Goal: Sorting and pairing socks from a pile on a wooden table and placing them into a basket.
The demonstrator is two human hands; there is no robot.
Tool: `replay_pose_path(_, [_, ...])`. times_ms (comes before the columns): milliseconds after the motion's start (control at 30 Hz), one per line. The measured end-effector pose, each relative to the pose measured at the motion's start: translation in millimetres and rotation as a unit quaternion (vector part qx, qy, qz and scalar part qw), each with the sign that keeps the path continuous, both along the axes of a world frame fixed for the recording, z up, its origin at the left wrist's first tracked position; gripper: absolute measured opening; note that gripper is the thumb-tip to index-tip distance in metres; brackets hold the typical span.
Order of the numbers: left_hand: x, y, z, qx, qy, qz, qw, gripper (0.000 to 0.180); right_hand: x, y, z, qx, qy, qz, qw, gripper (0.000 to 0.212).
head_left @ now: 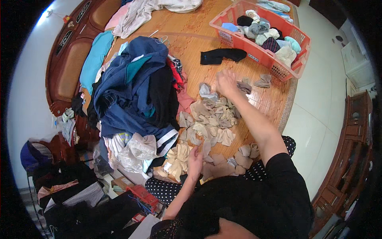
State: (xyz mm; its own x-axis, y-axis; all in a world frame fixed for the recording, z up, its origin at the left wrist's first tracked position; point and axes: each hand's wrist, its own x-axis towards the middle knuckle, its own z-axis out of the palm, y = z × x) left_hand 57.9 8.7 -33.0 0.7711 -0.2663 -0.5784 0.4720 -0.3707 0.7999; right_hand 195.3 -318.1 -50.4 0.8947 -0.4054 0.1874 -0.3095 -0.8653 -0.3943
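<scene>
A heap of beige and grey socks (213,115) lies spread over the wooden-patterned mat. My right hand (227,82) is over its far end, fingers curled down and slightly blurred; what they hold, if anything, is hidden. Close by on its right lie a dark grey sock (244,87) and a taupe sock (263,81). My left hand (195,161) is low at the near side, its fingers loosely bent and apart, between a bunch of cream socks (179,157) and flat tan socks (219,169). Beyond my right hand lies a black sock (223,56).
A coral plastic basket (260,59) of balled socks stands at the far right. On the left rises a pile of clothes with a navy garment (127,91) and a clear plastic bag (139,149). The mat's edge (289,101) drops to a tiled floor.
</scene>
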Motion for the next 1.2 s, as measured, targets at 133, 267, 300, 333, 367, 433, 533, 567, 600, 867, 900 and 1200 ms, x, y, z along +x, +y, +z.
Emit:
replay_pose_path(133, [0,17,-5,0.032,-0.105,0.018,0.994,0.037,-1,53,31,-0.029,-0.103,0.129,0.986,0.032])
replay_pose_path(267, [-2,8,-4,0.058,-0.109,-0.054,0.991,0.038,-1,56,-3,-0.089,-0.088,0.104,0.987,0.029])
replay_pose_path(300, [0,11,-9,0.074,-0.13,-0.116,0.982,0.038,3,58,-4,-0.09,-0.092,0.107,0.986,0.029])
replay_pose_path(333, [-1,14,-18,0.051,-0.13,-0.143,0.98,0.041,5,58,-1,-0.038,-0.121,0.061,0.99,0.025])
replay_pose_path(367, [-1,19,-26,0.048,-0.135,-0.143,0.979,0.041,7,56,4,0.013,-0.15,0.015,0.988,0.023])
replay_pose_path(433, [-2,4,-15,0.138,-0.15,-0.247,0.947,0.039,6,39,16,0.067,-0.145,-0.038,0.986,0.02])
replay_pose_path(533, [-4,-25,5,-0.14,-0.043,-0.097,0.984,0.034,-2,22,51,0.26,-0.28,-0.035,0.923,0.019])
replay_pose_path(567, [-2,-29,7,-0.148,-0.048,-0.098,0.983,0.034,-8,20,64,0.372,-0.293,-0.011,0.881,0.019])
replay_pose_path(600, [2,-33,9,-0.138,-0.079,-0.143,0.977,0.032,-15,20,84,0.476,-0.302,0.015,0.826,0.02])
replay_pose_path(867, [39,-49,110,-0.153,-0.183,-0.124,0.963,0.036,-72,46,176,0.728,-0.243,0.15,0.623,0.02])
replay_pose_path(900, [44,-49,119,-0.153,-0.187,-0.119,0.963,0.036,-80,59,189,0.763,-0.23,0.156,0.583,0.02])
replay_pose_path(1200, [64,-31,175,-0.393,-0.111,0.051,0.911,0.011,-122,105,207,0.581,-0.232,0.265,0.734,0.026])
